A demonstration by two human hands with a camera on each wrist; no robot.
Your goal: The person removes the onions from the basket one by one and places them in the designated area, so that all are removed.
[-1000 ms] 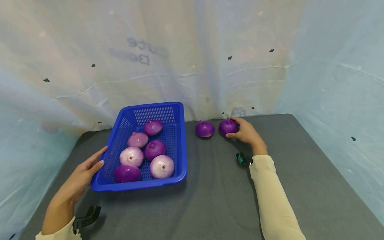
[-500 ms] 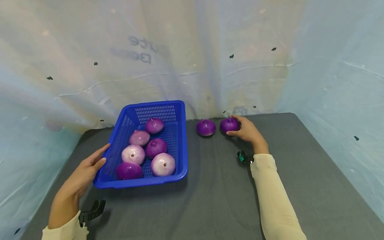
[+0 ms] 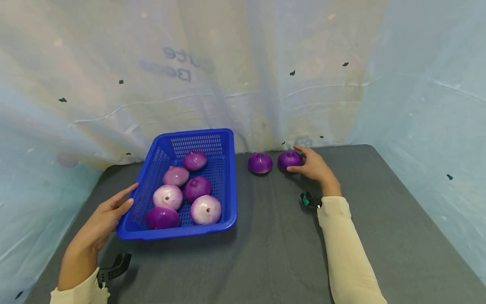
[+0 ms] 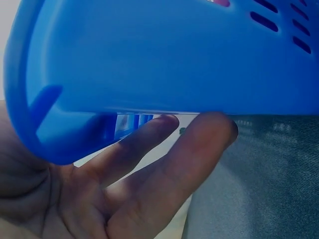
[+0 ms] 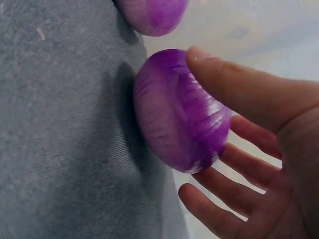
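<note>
The held onion (image 3: 289, 160) is at the far side of the table (image 3: 277, 249), right of centre; I cannot tell whether its base touches the cloth. The right hand (image 3: 316, 166) grips it from the right, thumb on the near side and fingers on the far side. From the right wrist, I see the thumb pressed to the glossy purple skin. The second onion (image 3: 260, 163) stands just to the left, apart from the first, its tip upward.

Further left is the basket (image 3: 233, 185), blue and slotted. The left hand (image 3: 102, 219) touches its left side; I see its thumb and forefinger fairly straight, laid against the plastic rather than curled round it. Six onions (image 3: 197, 188) lie inside, from pale pink to deep purple, two of them with a pale face and brown spot toward me.

Both arms wear cream sleeves (image 3: 343, 245). Beyond the table hangs a pale sheet (image 3: 228, 105), with dark flecks and reversed lettering (image 3: 178, 63) at upper left.
</note>
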